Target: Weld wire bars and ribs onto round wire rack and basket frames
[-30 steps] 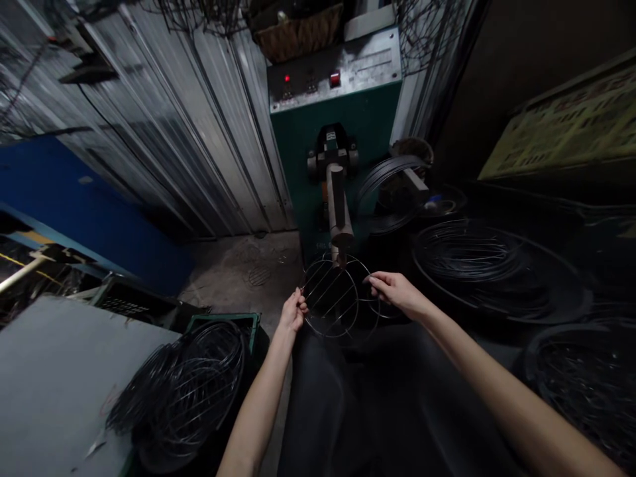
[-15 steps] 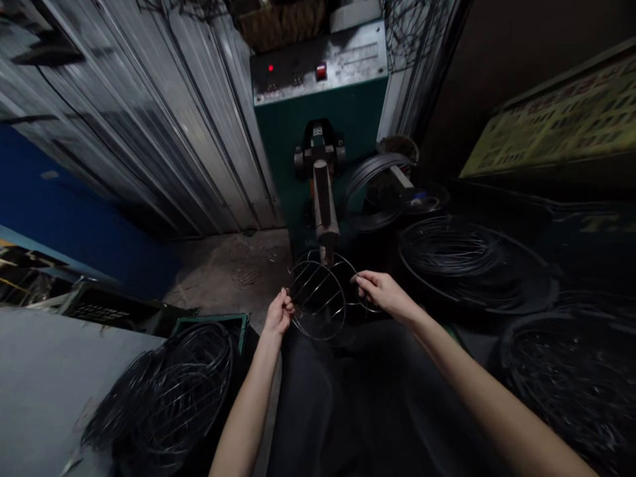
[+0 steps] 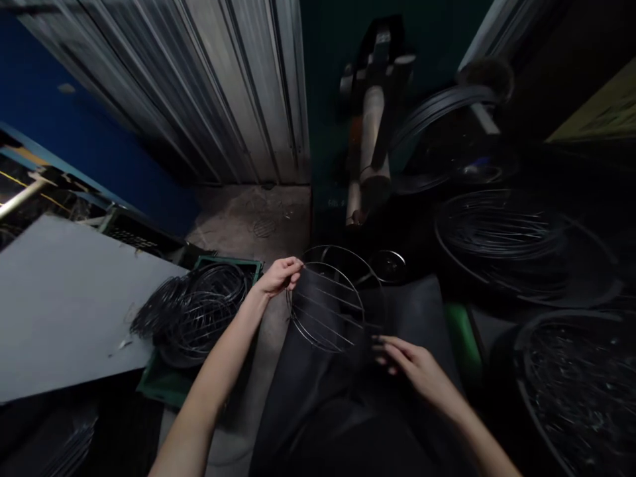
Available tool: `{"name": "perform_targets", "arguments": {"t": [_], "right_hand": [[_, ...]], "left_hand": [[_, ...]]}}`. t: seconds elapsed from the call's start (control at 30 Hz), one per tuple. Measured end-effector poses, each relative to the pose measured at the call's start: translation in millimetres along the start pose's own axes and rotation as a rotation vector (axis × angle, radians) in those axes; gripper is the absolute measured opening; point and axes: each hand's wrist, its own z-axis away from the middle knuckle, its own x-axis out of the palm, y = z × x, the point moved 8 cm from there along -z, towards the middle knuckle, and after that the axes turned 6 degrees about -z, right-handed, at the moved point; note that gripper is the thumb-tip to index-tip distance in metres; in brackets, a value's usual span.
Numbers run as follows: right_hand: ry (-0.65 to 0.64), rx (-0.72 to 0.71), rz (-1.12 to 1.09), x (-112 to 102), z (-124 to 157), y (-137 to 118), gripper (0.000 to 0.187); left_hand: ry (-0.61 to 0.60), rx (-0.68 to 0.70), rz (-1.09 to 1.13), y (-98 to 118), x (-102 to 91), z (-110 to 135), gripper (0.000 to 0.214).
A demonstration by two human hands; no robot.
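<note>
A round wire rack (image 3: pixel 328 294), made of thin metal rings crossed by several straight wires, hangs in front of my dark apron. My left hand (image 3: pixel 282 275) pinches its upper left rim between thumb and fingers. At the lower right, my right hand (image 3: pixel 410 361) has its fingertips closed at the edge of the larger outer ring; motion blurs them a little. Beyond the rack, the machine's thick metal arm (image 3: pixel 372 132) with its lower electrode (image 3: pixel 354 204) stands apart from the wires.
To the left, a green crate (image 3: pixel 169 384) holds a pile of round wire racks (image 3: pixel 203 315) beside a pale board (image 3: pixel 74 305). Wire rings fill a round tub (image 3: pixel 501 225) on the right, with a second tub of small wire parts (image 3: pixel 581 384) nearer. Wire pieces (image 3: pixel 264 228) lie on the floor.
The wire rack has come away from the machine's arm, toward my body, and turned. My right hand has moved down. The view has tilted down and left.
</note>
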Motion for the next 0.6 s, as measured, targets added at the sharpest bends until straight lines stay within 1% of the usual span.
{"name": "perform_targets", "arguments": {"t": [0.03, 0.07, 0.1, 0.13, 0.17, 0.2, 0.23, 0.27, 0.3, 0.33, 0.37, 0.4, 0.43, 0.47, 0.5, 0.53, 0.57, 0.6], "right_hand": [[0.063, 0.052, 0.066, -23.6, 11.6, 4.3, 0.034], [0.196, 0.046, 0.135, -52.8, 22.2, -2.8, 0.035], [0.383, -0.023, 0.237, -82.5, 32.9, -22.4, 0.034], [0.503, -0.114, 0.353, -101.1, 40.6, -48.9, 0.032], [0.545, -0.212, 0.459, -107.5, 42.7, -78.1, 0.032], [0.508, -0.303, 0.565, -102.6, 38.1, -106.2, 0.032], [0.423, -0.389, 0.663, -89.7, 28.6, -131.4, 0.034], [0.317, -0.458, 0.740, -73.3, 15.5, -151.1, 0.038], [0.189, -0.483, 0.812, -55.3, -0.6, -162.8, 0.042], [0.069, -0.472, 0.872, -39.4, -17.7, -167.1, 0.047], [-0.049, -0.432, 0.915, -25.9, -34.2, -164.5, 0.051], [-0.161, -0.389, 0.940, -14.8, -48.0, -157.7, 0.054], [-0.236, -0.354, 0.950, -8.0, -58.7, -149.5, 0.057], [-0.283, -0.327, 0.950, -4.6, -66.6, -140.9, 0.060], [-0.303, -0.312, 0.944, -4.2, -72.0, -133.2, 0.062], [-0.302, -0.306, 0.935, -6.4, -75.7, -127.0, 0.065], [-0.293, -0.303, 0.926, -9.9, -77.8, -121.9, 0.066], [-0.290, -0.302, 0.914, -13.5, -78.7, -117.7, 0.067]], "left_hand": [[-0.071, -0.013, -0.085, 1.1, 14.2, -0.4, 0.042], [-0.136, -0.017, -0.163, 3.4, 30.3, -2.6, 0.042], [-0.204, -0.019, -0.230, 6.4, 48.7, -6.5, 0.041], [-0.284, -0.018, -0.291, 9.8, 69.9, -11.2, 0.040], [-0.378, -0.020, -0.358, 12.4, 93.5, -15.7, 0.038], [-0.470, -0.017, -0.424, 14.8, 117.5, -19.5, 0.035], [-0.549, -0.012, -0.496, 16.6, 140.3, -22.3, 0.031], [-0.607, -0.004, -0.579, 17.9, 160.2, -24.1, 0.028], [-0.636, 0.011, -0.669, 19.3, 175.7, -25.4, 0.026], [-0.636, 0.042, -0.769, 22.0, 185.9, -26.3, 0.023], [-0.604, 0.097, -0.867, 26.8, 190.6, -26.7, 0.021], [-0.542, 0.175, -0.945, 34.1, 189.5, -26.4, 0.018], [-0.451, 0.263, -0.990, 43.0, 182.5, -24.8, 0.017], [-0.330, 0.351, -0.990, 52.3, 169.3, -21.6, 0.018], [-0.192, 0.421, -0.943, 59.7, 150.4, -16.7, 0.021], [-0.054, 0.458, -0.861, 62.6, 127.5, -10.6, 0.026], [0.065, 0.453, -0.754, 58.9, 103.0, -4.7, 0.029], [0.146, 0.407, -0.643, 48.4, 80.8, -0.3, 0.032]]}}
